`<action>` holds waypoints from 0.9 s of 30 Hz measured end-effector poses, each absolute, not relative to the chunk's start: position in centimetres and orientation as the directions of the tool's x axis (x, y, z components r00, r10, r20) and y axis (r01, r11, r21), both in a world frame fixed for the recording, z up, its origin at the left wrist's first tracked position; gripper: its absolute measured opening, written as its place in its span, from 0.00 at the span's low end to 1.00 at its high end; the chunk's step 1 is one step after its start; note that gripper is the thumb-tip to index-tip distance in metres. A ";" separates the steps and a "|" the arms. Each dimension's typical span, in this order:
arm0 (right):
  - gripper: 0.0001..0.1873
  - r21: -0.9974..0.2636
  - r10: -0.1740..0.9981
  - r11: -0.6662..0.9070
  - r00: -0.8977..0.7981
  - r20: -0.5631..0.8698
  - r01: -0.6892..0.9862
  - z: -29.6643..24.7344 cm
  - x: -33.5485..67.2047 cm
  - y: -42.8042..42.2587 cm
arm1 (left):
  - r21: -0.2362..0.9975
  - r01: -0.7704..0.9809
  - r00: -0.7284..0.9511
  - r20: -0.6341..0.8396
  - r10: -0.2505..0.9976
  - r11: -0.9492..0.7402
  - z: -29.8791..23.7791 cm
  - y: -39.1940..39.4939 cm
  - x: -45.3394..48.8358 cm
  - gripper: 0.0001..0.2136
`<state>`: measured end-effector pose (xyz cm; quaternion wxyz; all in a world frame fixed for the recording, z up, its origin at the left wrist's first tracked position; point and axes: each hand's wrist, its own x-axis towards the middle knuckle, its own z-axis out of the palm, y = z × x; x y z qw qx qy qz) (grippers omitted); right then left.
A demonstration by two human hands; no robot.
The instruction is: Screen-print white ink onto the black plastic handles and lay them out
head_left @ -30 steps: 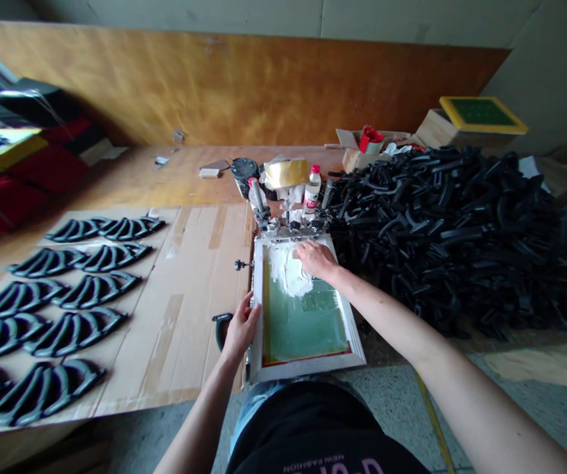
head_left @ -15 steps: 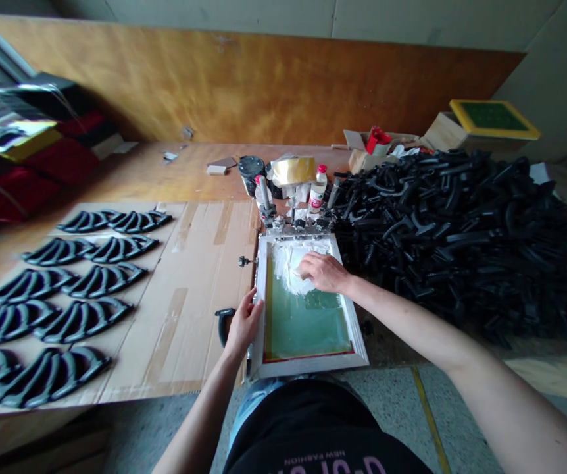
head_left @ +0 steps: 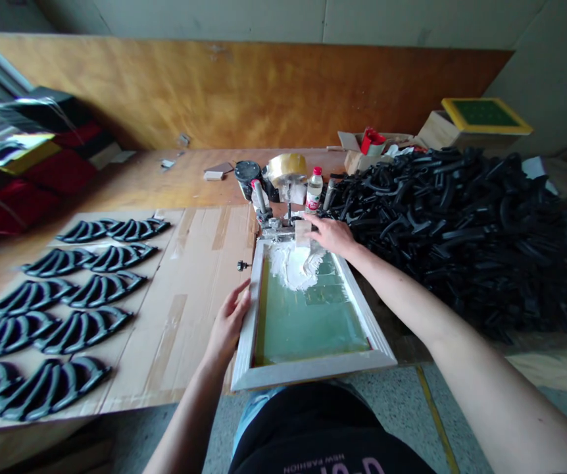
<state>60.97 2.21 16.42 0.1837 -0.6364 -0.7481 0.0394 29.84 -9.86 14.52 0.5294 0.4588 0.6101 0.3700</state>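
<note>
At centre, my left hand (head_left: 228, 322) grips the screen (head_left: 308, 336); my right hand (head_left: 331, 235) touches the pale block (head_left: 302, 234), grip unclear; badly propped, it could slip into paste (head_left: 291, 266).

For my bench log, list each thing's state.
Screen mesh, smeared with white paste at its far end
Pale block, touched by right hand
Bottle, upright, red cap on
Black tub, upright, lid unclear
Small cardboard box, open
Ribbed parts, laid out in two columns
Black pieces, heaped
</note>
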 end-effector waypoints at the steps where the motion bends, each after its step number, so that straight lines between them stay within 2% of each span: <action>1: 0.25 -0.330 0.971 0.102 -0.023 0.236 0.938 16.4 62.4 2.2 | 0.948 0.146 0.000 -0.287 0.958 0.284 15.4 -9.4 29.9 0.32; 4: 0.17 -0.432 0.944 -0.153 0.261 0.201 0.889 15.2 65.9 0.3 | 0.984 -0.038 -0.001 -0.176 0.984 0.176 17.6 -7.5 30.7 0.29; 6: 0.15 -0.455 0.959 -0.158 0.246 0.141 0.876 13.4 66.3 -1.9 | 0.980 -0.176 -0.014 -0.094 0.995 0.090 18.8 -6.0 31.6 0.28; 9: 0.17 -0.468 0.995 0.049 -0.001 0.101 0.882 10.2 64.0 -4.7 | 0.947 -0.312 0.013 -0.078 0.997 0.078 20.0 -4.5 33.0 0.27; 11: 0.23 -0.436 0.982 0.185 -0.155 0.104 0.881 8.6 61.7 -5.8 | 0.918 -0.386 -0.026 -0.110 0.994 0.091 19.6 -4.7 33.9 0.26; 12: 0.21 -0.410 0.971 0.237 -0.211 0.108 0.881 8.2 60.5 -6.2 | 0.908 -0.404 -0.051 -0.142 0.989 0.109 19.0 -5.2 34.4 0.25; 14: 0.13 -0.362 0.958 0.283 -0.245 0.147 0.888 8.0 58.4 -7.0 | 0.883 -0.385 0.000 -0.290 0.957 0.268 16.9 -7.3 35.4 0.23; 16: 0.06 -0.340 0.944 0.303 -0.232 0.234 0.890 8.2 56.2 -8.4 | 0.796 -0.295 0.165 -0.502 0.849 0.528 14.2 -9.9 36.5 0.22; 18: 0.08 -0.300 0.873 0.460 -0.365 0.323 0.836 8.4 54.4 -10.0 | 0.692 -0.240 0.258 -0.630 0.732 0.680 11.6 -12.2 36.9 0.20; 20: 0.09 -0.240 0.735 0.670 -0.581 0.350 0.703 8.2 53.8 -11.0 | 0.653 -0.223 0.242 -0.682 0.690 0.724 9.4 -13.6 35.8 0.17; 21: 0.09 -0.217 0.686 0.722 -0.641 0.343 0.657 8.0 54.4 -11.1 | 0.665 -0.200 0.197 -0.692 0.694 0.720 8.5 -13.8 34.4 0.17; 23: 0.11 -0.184 0.730 0.675 -0.610 0.309 0.715 7.3 57.7 -10.3 | 0.717 -0.100 0.055 -0.689 0.723 0.690 6.5 -13.5 30.3 0.17; 25: 0.12 -0.136 0.890 0.422 -0.381 0.251 0.896 6.6 63.0 -8.7 | 0.693 0.062 -0.178 -0.701 0.691 0.719 4.4 -12.7 24.9 0.20; 27: 0.13 -0.069 0.967 0.209 -0.196 0.165 0.975 6.0 68.7 -7.1 | 0.588 0.213 -0.313 -0.716 0.624 0.780 2.0 -12.1 19.8 0.21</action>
